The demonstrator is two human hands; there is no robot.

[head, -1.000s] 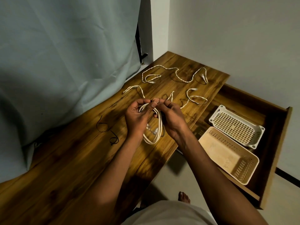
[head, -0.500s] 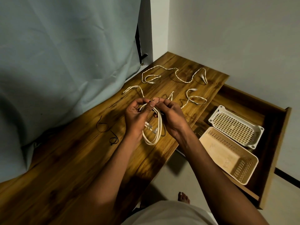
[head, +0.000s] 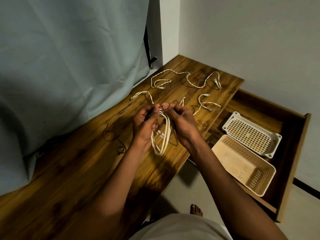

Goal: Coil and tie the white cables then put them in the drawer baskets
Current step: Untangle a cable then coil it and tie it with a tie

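White, looped cable [head: 160, 141] hangs coiled from my left hand [head: 145, 125] and right hand [head: 181, 122], both pinching its top over the wooden worktop [head: 86, 161], apparently tying it. Loose white cables [head: 187, 80] remain uncoiled; the perforated plastic drawer baskets [head: 242, 163] hold nothing yet.

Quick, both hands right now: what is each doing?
Left hand: pinching the top of the coiled white cable.
Right hand: pinching the same coil at its top.

text: none legible | labels: none | signs: none
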